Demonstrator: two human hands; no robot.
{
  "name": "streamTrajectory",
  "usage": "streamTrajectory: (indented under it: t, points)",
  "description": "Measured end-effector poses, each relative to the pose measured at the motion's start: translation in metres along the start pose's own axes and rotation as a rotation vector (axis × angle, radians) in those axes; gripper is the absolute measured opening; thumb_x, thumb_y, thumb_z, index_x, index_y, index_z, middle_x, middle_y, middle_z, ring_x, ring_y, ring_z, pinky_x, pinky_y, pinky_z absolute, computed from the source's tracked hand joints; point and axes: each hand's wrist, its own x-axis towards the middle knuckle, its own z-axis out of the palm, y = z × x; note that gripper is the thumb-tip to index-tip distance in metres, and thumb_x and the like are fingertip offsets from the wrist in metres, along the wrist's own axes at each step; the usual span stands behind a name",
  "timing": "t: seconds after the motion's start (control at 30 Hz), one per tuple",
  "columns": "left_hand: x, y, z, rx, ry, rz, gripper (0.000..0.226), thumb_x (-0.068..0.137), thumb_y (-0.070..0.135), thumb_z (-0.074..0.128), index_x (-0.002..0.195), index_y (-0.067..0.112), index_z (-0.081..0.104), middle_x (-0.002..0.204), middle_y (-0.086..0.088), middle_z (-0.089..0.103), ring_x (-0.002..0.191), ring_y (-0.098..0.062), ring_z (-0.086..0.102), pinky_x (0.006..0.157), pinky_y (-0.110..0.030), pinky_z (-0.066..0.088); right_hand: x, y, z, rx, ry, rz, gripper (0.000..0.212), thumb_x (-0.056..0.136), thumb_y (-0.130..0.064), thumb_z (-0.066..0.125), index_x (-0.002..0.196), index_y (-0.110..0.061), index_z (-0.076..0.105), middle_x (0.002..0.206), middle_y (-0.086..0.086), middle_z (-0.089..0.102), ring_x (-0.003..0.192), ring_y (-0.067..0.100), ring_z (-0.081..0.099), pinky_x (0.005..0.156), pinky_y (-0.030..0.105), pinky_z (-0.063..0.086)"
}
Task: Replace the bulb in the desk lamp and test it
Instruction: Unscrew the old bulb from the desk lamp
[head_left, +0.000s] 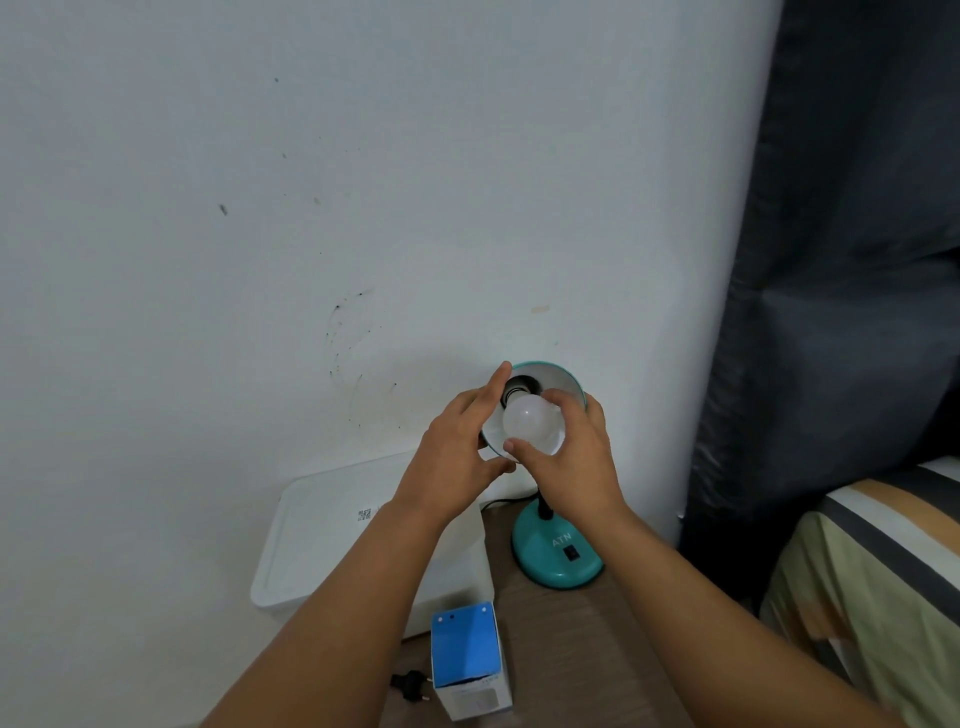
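Right hand (566, 457) fingers curled round the white bulb (530, 423), which sits inside the teal lamp shade (563, 382) with its neck at the socket (threading depth can't be told). Left hand (462, 447) has straight fingers laid along the shade's left rim, thumb just under the near rim edge. The lamp base (553, 553) stands on the wooden tabletop (561, 649), close to the wall (363, 208), switch facing near. White lidded box (322, 540) fills the left side, touching the wall; blue-and-white bulb carton (470, 667) upright at the near edge with a black plug (410, 686) just left of it. Bare tabletop lies between carton and base. Dark curtain (841, 260) and striped bedding (883, 571) crowd the right.
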Motion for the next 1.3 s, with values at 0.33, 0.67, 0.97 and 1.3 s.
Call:
streamTrajectory:
  t: [0.33, 0.67, 0.97, 1.3]
  points:
    - [-0.0004, -0.0007, 0.0019, -0.007, 0.019, 0.008, 0.100, 0.081, 0.026, 0.080, 0.154, 0.048, 0.014, 0.124, 0.009, 0.052, 0.092, 0.001, 0.050, 0.090, -0.015, 0.049, -0.0003, 0.0022, -0.0007, 0.044, -0.012, 0.016, 0.078, 0.068, -0.040, 0.082, 0.133, -0.030, 0.040, 0.139, -0.005, 0.037, 0.127, 0.017, 0.040, 0.103, 0.037, 0.040]
    - [-0.0008, 0.0006, 0.0022, -0.022, 0.018, 0.009, 0.104, 0.079, 0.021, 0.082, 0.155, 0.044, 0.016, 0.121, 0.008, 0.052, 0.102, -0.002, 0.051, 0.089, -0.008, 0.045, -0.0023, 0.0020, -0.0012, 0.053, -0.087, -0.024, 0.072, 0.076, -0.019, 0.074, 0.130, -0.051, 0.039, 0.146, -0.002, 0.024, 0.134, 0.023, 0.030, 0.111, 0.040, 0.033]
    - [0.0003, 0.0038, 0.0002, -0.005, 0.000, 0.005, 0.106, 0.077, 0.020, 0.083, 0.156, 0.043, 0.016, 0.113, 0.011, 0.049, 0.099, -0.005, 0.051, 0.092, -0.022, 0.051, -0.0022, 0.0029, 0.0020, 0.033, 0.010, -0.014, 0.060, 0.076, -0.015, 0.074, 0.124, -0.040, 0.047, 0.134, -0.002, 0.039, 0.122, 0.021, 0.042, 0.101, 0.036, 0.041]
    - [-0.0005, 0.0038, 0.0007, -0.010, 0.019, 0.021, 0.099, 0.082, 0.026, 0.079, 0.156, 0.044, 0.015, 0.113, 0.012, 0.050, 0.096, 0.000, 0.051, 0.090, -0.020, 0.051, -0.0024, -0.0013, 0.0014, 0.056, 0.055, 0.082, 0.078, 0.066, -0.039, 0.084, 0.130, -0.025, 0.041, 0.139, -0.003, 0.040, 0.128, 0.016, 0.040, 0.101, 0.033, 0.040]
